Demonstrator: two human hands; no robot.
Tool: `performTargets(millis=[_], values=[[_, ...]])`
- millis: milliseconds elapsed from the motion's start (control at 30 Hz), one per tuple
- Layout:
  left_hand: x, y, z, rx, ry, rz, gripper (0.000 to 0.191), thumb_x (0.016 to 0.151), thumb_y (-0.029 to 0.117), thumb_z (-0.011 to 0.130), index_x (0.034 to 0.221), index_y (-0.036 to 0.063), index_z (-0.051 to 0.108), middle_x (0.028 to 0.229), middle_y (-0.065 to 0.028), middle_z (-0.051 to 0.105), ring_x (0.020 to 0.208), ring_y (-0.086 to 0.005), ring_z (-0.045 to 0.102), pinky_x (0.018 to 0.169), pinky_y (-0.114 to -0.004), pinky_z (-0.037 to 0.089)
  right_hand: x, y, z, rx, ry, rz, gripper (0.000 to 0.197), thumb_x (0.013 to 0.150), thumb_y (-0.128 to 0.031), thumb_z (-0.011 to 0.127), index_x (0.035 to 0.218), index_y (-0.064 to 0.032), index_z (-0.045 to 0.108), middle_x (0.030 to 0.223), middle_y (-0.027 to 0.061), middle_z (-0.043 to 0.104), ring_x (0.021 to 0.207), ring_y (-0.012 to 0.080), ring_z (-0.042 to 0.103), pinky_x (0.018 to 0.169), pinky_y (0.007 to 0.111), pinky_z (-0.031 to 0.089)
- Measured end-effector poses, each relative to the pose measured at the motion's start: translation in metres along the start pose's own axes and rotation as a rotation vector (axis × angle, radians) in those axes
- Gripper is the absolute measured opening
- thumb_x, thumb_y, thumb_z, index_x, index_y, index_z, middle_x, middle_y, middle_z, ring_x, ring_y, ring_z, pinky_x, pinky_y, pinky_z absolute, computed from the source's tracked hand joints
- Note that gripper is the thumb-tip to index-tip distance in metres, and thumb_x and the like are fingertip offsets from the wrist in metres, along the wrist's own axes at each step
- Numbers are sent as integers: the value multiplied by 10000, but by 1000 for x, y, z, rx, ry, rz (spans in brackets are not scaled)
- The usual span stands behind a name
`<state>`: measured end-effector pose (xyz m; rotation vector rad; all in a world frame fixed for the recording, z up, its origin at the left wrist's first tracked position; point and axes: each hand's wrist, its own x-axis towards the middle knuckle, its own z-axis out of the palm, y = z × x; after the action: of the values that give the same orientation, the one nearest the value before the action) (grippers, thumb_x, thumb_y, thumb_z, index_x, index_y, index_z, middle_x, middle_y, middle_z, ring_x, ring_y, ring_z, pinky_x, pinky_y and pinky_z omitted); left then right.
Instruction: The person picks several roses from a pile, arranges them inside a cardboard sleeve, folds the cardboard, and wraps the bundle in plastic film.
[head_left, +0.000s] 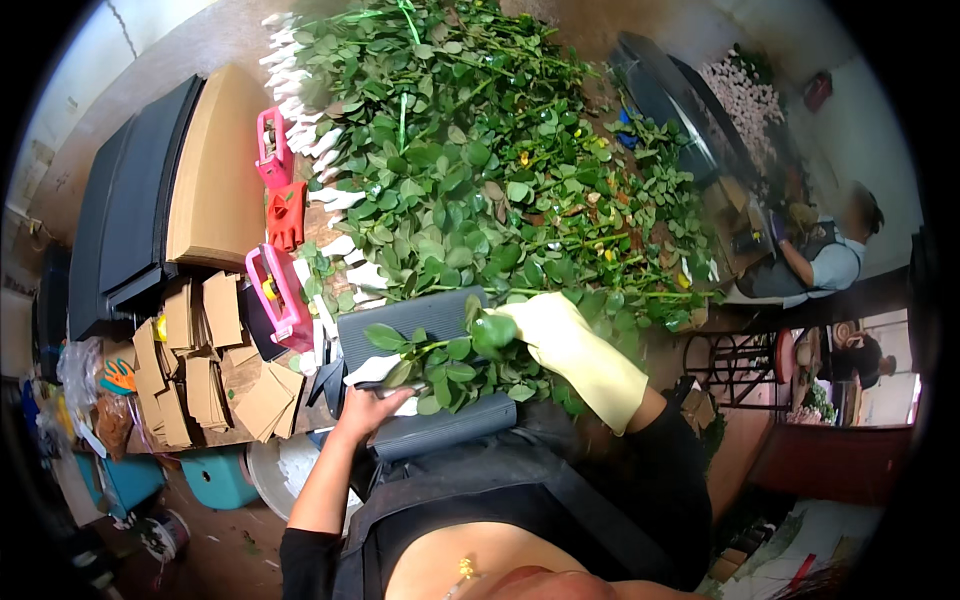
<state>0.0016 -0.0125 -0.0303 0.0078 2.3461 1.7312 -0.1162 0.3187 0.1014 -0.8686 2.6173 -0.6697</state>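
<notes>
A dark grey corrugated sheet (409, 324) lies curled before me, its near flap (450, 426) at my lap. Leafy green stems (442, 367) lie on it, their flower heads in white sleeves (373, 370) at the left end. My bare left hand (367, 411) is closed around these sleeved heads, thumb on top and other fingers largely hidden. On my right hand (559, 330) is a pale yellow rubber glove; it grips a leafy stem (491, 330) over the sheet's right side. Black-handled scissors (326, 386) rest just left of the sheet.
A deep pile of leafy stems (465, 172) covers the table ahead. Along its left stand pink tape dispensers (281, 304), a red glove (285, 216), cardboard pieces (206, 390) and stacked sheets (217, 165). A co-worker (814, 255) is at the right, near a stool (780, 356).
</notes>
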Motion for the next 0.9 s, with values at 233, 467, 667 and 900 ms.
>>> performTargets(millis=[233, 467, 667, 900], values=[[-2, 30, -5, 21, -112, -328, 358, 836, 122, 857, 1159, 25, 738, 1109, -76, 747, 970, -178, 689, 850, -325, 560, -26, -30, -22, -171, 272, -363, 297, 945, -77, 597, 1230, -120, 669, 912, 75, 672, 801, 225, 675, 658, 354, 538], [-8, 7, -3, -12, 20, -53, 404, 800, 164, 878, 1150, 40, 720, 1068, -80, 753, 987, -199, 717, 859, -349, 568, -23, -23, 3, -202, 238, -278, 264, 873, -2, 629, 1110, -65, 723, 975, 101, 719, 836, 312, 696, 711, 374, 555], [-3, 13, -8, 246, -54, -82, 463, 822, 250, 872, 1159, 5, 670, 1010, -150, 748, 968, -246, 730, 849, -403, 579, -22, -54, -36, -73, 514, -502, 248, 768, 3, 697, 1014, 5, 728, 971, 143, 755, 764, 308, 712, 697, 412, 560], [-2, -7, 8, -219, 66, 25, 344, 818, 206, 884, 1093, 56, 743, 1022, -112, 764, 901, -236, 742, 824, -359, 576, -33, 18, 41, -114, 76, -169, 387, 805, 21, 634, 1167, -101, 698, 991, 88, 717, 816, 309, 680, 683, 393, 573]])
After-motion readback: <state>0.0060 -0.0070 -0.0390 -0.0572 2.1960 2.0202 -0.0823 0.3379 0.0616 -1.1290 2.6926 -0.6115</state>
